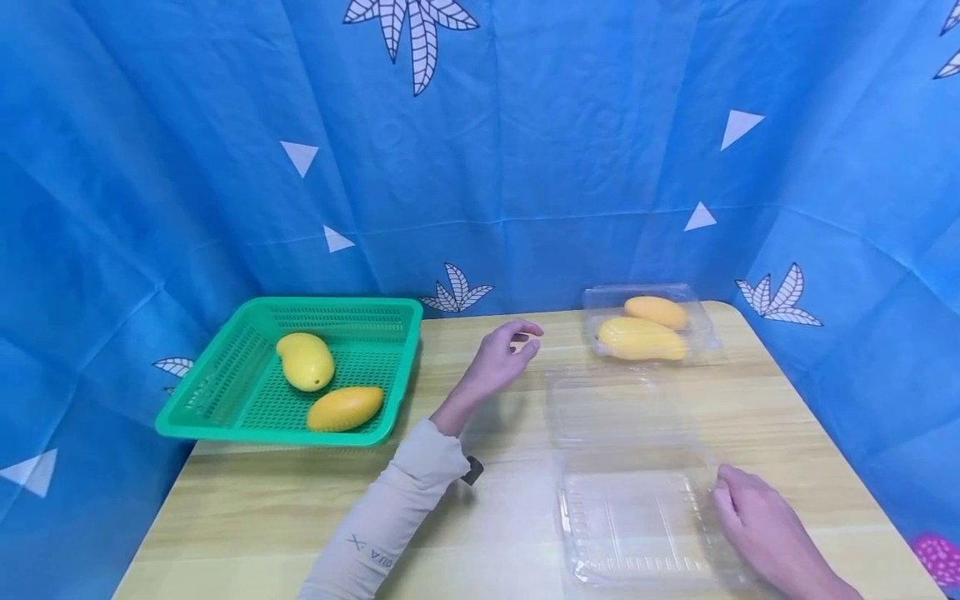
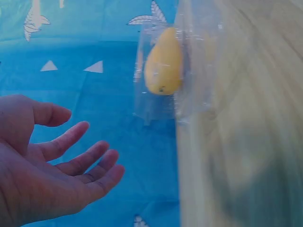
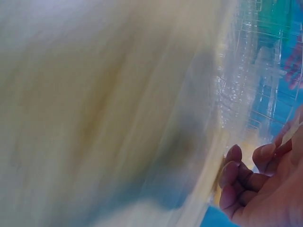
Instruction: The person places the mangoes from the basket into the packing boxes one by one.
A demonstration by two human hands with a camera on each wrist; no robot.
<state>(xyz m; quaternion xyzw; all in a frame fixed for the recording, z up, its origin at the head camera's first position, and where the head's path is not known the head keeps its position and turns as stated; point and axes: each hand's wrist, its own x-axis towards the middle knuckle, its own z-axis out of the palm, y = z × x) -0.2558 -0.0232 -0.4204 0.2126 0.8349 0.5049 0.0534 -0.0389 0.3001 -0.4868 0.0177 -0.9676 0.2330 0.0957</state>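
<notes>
My left hand (image 1: 504,358) is raised over the table between a green basket (image 1: 408,358) and a clear plastic box (image 1: 701,321). Its fingers are loosely bent, with nothing held, as the left wrist view also shows. Two yellow mangoes (image 1: 641,338) lie side by side in that box; one mango (image 2: 164,64) shows plainly through the plastic in the left wrist view. Nearer me lies a second clear box (image 1: 630,521), lid spread open. My right hand (image 1: 765,521) is beside its right rim, fingers loosely curled; the right wrist view shows a gap between thumb and fingertips.
Inside the green basket at the left are a pale yellow mango (image 1: 306,362) and an orange-yellow mango (image 1: 345,408). The wooden table (image 1: 247,500) ends against a blue patterned cloth (image 1: 555,150) at the back and sides.
</notes>
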